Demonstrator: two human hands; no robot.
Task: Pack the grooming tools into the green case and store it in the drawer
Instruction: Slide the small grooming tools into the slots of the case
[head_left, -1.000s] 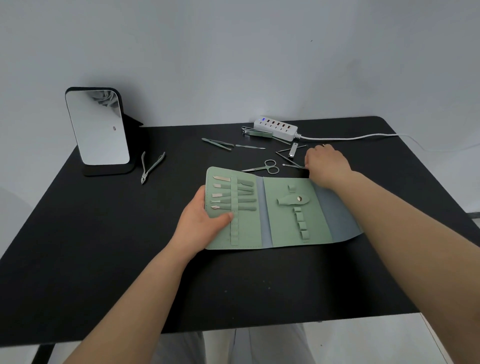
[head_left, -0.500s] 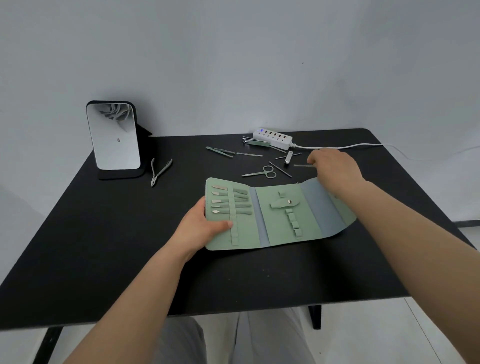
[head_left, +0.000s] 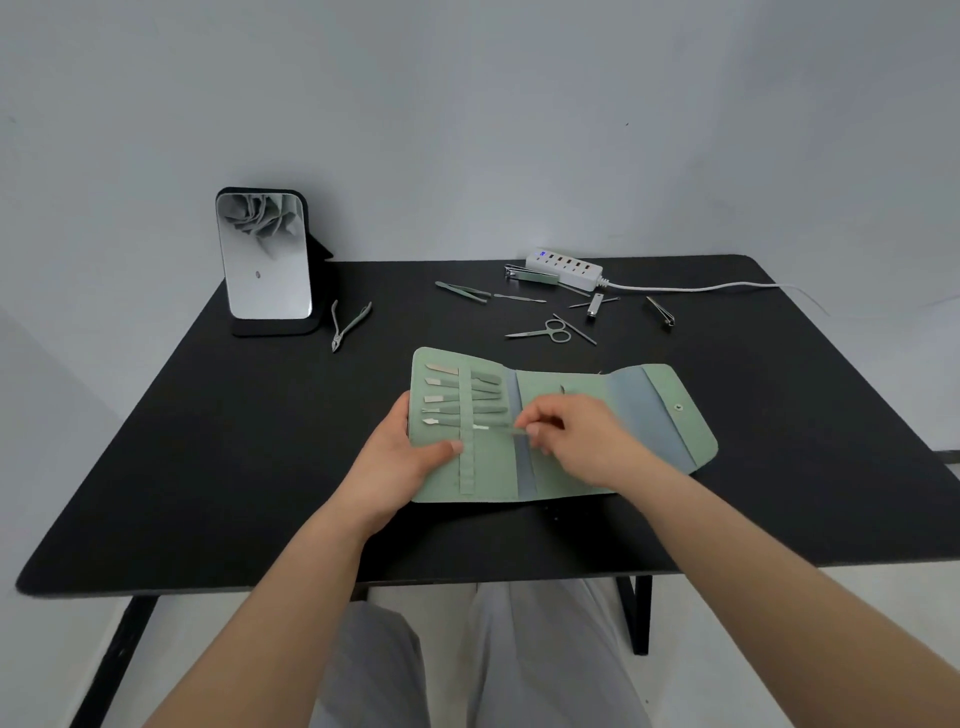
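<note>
The green case (head_left: 670, 415) lies open on the black table (head_left: 208, 467), several tools held under the strap of its left panel. My left hand (head_left: 400, 457) grips the case's left edge, thumb on the panel. My right hand (head_left: 576, 436) pinches a thin metal tool (head_left: 498, 429), its tip at the strap below the stored tools. Loose on the table behind the case lie small scissors (head_left: 545, 331), tweezers (head_left: 462, 291), a cuticle nipper (head_left: 348, 325), nail clippers (head_left: 661, 310) and thin picks (head_left: 574, 328).
A standing mirror (head_left: 265, 254) is at the back left. A white power strip (head_left: 563, 269) with its cable runs along the back edge to the right. Light floor and my grey-trousered legs show below the table's front edge.
My right hand came back from the loose tools behind the case, holding a thin tool, and now sits over the case's middle. The left hand stayed on the case. The view shifted.
</note>
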